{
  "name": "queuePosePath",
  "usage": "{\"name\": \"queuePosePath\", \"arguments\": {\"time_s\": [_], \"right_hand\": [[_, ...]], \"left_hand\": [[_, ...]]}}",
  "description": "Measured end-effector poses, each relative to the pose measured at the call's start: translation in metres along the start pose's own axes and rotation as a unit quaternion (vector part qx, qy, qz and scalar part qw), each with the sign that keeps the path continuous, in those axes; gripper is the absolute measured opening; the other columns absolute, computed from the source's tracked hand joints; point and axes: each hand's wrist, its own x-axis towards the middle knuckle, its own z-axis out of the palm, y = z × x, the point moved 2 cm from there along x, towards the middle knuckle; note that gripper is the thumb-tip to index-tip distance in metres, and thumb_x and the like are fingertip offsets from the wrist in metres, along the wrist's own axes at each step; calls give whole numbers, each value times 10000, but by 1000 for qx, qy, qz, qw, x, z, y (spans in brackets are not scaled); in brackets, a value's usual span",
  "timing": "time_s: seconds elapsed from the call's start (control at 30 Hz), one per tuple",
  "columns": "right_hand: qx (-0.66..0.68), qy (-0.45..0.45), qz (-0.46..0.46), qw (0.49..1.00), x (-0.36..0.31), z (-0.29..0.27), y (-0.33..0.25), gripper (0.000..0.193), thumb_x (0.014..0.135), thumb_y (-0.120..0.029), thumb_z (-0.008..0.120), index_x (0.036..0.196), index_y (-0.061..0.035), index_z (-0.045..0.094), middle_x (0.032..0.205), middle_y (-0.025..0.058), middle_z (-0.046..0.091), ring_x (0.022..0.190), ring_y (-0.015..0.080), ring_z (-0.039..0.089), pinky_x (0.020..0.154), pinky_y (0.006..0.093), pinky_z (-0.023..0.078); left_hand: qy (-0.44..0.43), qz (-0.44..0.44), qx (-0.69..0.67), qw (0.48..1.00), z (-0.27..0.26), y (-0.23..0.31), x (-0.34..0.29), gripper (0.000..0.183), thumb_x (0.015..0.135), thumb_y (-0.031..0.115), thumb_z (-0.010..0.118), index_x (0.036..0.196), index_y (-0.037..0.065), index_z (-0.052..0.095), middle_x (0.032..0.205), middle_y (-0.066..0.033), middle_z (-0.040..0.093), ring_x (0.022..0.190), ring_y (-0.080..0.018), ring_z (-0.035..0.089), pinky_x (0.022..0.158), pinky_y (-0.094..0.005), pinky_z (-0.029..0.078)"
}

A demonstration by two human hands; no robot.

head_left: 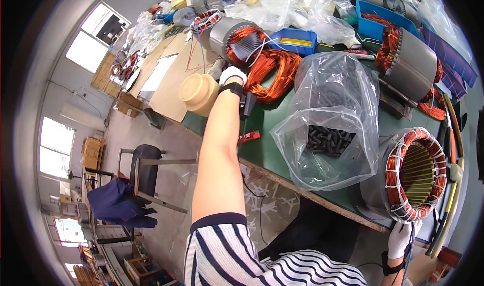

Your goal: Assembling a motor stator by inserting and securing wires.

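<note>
My left hand, in a white glove with a black wrist strap, reaches far across the green bench. It is between a beige stepped cylinder and a coil of copper wire, in front of a grey stator with copper windings. Its fingers are mostly hidden. My right hand, gloved alike, is at the lower right, just under the laced winding of another stator. Blue lead wires run beside it. How its fingers are closed does not show.
A clear plastic bag of short black tubes stands mid-bench. Behind are blue bins and a third stator. A red-labelled small item lies near the bench edge. Left of the bench stands a chair with dark clothing.
</note>
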Motion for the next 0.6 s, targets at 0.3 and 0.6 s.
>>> {"name": "queuePosePath", "arguments": {"time_s": [0.3, 0.6], "right_hand": [[-29, 18, -79, 996, 8, -11, -16, 317, 723, -21, 569, 1038, 13, 587, 1086, 195, 570, 1075, 394, 500, 946, 491, 373], [83, 72, -78, 991, 28, -27, -32, 226, 736, -34, 632, 958, -5, 606, 1055, 161, 590, 1007, 353, 550, 907, 428, 424]], "left_hand": [[66, -7, -45, 997, -7, 0, -25, 352, 867, 289, 502, 1030, 41, 690, 1120, -156, 651, 1040, -269, 637, 882, -351, 503], [419, 269, -173, 850, -56, -53, -113, 226, 848, 182, 512, 832, -41, 536, 734, -196, 626, 642, -291, 623, 604, -405, 486]]}}
